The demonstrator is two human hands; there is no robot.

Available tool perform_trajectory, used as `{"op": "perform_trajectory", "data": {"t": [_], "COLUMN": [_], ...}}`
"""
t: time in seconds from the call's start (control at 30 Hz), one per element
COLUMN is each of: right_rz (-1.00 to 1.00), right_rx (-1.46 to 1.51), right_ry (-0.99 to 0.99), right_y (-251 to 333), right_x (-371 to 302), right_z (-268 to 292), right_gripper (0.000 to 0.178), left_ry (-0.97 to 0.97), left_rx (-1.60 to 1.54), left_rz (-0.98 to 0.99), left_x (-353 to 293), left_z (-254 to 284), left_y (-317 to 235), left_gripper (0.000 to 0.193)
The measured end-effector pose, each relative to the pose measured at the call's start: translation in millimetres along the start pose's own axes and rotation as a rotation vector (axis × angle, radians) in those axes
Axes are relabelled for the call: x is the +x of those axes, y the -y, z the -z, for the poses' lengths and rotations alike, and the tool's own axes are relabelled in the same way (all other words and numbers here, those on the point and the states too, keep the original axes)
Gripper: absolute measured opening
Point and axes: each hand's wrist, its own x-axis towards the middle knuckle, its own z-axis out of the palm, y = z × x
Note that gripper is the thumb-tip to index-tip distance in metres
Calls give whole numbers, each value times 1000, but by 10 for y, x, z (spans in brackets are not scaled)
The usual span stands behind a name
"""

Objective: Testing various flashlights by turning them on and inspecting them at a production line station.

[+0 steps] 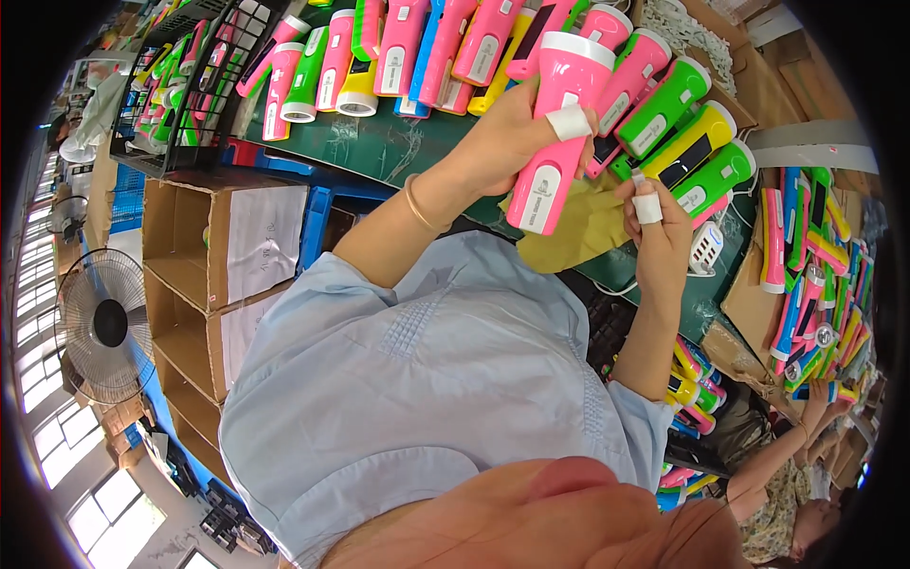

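My left hand point(507, 137) is wrapped round a pink flashlight point(555, 166) with a white rim and a pale label, its wide head pointing away from me. White tape circles the left thumb. Close by on the right, my right hand point(661, 232) has its fingers pinched together, and white tape point(647, 208) wraps one finger. Whatever the right fingers grip is too small to make out. Yellow cloth or paper point(573, 232) lies beneath the flashlight. A white multi-port charger point(704, 248) with a cable sits beside the right hand.
Pink, green, yellow and blue flashlights point(398, 52) line the green table point(384, 152). A black wire basket point(185, 123) of flashlights stands left, near cardboard compartments point(185, 237) and a fan point(111, 323). At right, a co-worker's hand point(815, 408) is beside piled flashlights point(815, 294).
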Motion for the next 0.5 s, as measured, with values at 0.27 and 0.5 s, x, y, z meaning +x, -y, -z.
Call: {"op": "perform_trajectory", "data": {"t": [0.27,0.5], "right_rz": [135,366], "right_rx": [-77,-423], "right_ry": [-104,-24], "right_y": [268,383], "right_x": [48,181], "right_z": [-143,-289], "right_gripper": [27,20], "left_ry": [56,-151], "left_rx": [506,764], "left_rz": [-267,-122], "left_x": [-1,-18], "left_z": [-35,-197], "left_y": [-30,0], "left_gripper": [58,68]}}
